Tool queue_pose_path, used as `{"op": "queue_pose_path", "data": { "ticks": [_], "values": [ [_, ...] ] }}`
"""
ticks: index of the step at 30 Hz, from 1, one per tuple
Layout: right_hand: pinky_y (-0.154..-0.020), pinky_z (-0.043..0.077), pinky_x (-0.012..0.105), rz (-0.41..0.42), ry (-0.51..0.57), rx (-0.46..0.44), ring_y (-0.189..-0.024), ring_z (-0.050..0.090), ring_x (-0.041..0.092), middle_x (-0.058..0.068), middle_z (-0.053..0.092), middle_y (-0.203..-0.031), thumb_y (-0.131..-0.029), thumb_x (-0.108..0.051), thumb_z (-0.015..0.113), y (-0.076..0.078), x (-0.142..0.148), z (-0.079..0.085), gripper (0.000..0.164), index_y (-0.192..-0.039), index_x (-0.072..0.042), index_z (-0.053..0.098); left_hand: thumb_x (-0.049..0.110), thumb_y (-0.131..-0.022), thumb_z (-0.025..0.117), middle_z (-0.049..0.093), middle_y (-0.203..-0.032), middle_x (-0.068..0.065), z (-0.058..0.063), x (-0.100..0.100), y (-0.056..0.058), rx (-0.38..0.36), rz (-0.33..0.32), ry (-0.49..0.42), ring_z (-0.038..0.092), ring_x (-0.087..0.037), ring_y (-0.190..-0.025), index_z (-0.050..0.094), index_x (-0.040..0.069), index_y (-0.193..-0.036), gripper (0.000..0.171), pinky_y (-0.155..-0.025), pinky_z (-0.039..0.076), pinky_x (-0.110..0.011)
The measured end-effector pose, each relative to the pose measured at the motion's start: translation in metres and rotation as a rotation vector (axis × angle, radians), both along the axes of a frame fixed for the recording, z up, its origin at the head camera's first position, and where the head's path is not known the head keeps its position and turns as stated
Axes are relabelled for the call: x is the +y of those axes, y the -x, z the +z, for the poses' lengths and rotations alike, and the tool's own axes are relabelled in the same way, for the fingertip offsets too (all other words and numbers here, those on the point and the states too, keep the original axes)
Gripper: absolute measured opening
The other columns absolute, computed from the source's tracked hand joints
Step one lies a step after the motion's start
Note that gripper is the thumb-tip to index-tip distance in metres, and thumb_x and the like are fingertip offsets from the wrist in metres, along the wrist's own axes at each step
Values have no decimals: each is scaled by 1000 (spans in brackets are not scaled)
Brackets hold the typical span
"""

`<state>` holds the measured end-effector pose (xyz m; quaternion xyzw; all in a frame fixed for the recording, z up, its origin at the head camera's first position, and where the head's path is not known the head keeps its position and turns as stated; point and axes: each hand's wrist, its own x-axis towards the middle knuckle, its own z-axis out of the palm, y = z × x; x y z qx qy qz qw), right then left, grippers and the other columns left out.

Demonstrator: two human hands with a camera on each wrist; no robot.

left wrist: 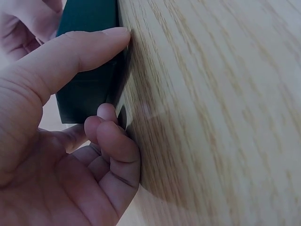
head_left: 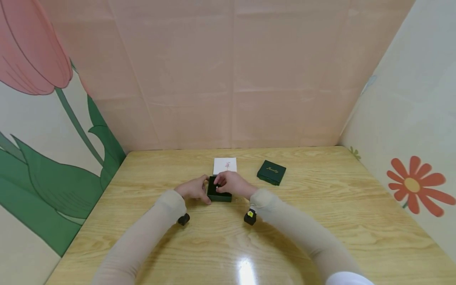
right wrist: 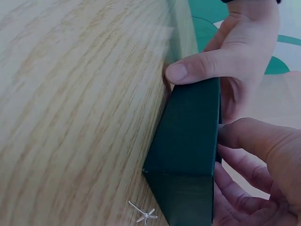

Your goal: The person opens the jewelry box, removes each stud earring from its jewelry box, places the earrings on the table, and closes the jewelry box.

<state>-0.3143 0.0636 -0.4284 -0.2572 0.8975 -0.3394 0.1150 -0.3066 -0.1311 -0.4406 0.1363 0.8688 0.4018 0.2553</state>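
An open dark green jewelry box [head_left: 219, 197] sits on the table, its black inside facing up. My left hand [head_left: 195, 187] grips its left side, thumb at the near corner; in the left wrist view the thumb [left wrist: 89, 49] lies along the green wall and the other fingers curl in beside it. My right hand [head_left: 233, 185] reaches over the box from the right. Its thumb and forefinger pinch a small white stud [head_left: 217, 187] just at the black insert. A silvery stud earring [right wrist: 146, 215] with a flower-like head lies on the wood beside the box.
Behind the box lies a white card [head_left: 224, 163] with a pink flower print. The dark green lid [head_left: 272, 172] with gold lettering rests at the right. A pink backdrop [head_left: 231, 79] rises along the table's [head_left: 213, 245] far edge, with flower-printed panels on both sides.
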Motion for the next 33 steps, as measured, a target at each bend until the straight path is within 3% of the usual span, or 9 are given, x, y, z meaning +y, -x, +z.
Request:
{"op": "queue_pose_path", "data": {
  "ticks": [16, 33],
  "values": [
    [-81, 53, 31, -23, -116, 41, -86, 63, 17, 5, 69, -90, -80, -3, 76, 0, -7, 3, 14, -93, -7, 69, 3, -71, 83, 54, -73, -5, 1, 0, 0, -18, -1, 3, 45, -13, -53, 31, 8, -142, 88, -51, 38, -26],
    [-73, 52, 27, -30, -136, 76, -79, 62, 12, 3, 70, -86, -83, -5, 75, 0, -8, -1, 7, -87, -8, 69, 3, -71, 82, 54, -73, -5, 0, -1, 1, -20, -7, 13, 44, -14, -52, 29, 8, -144, 90, -51, 38, -27]
  ]
}}
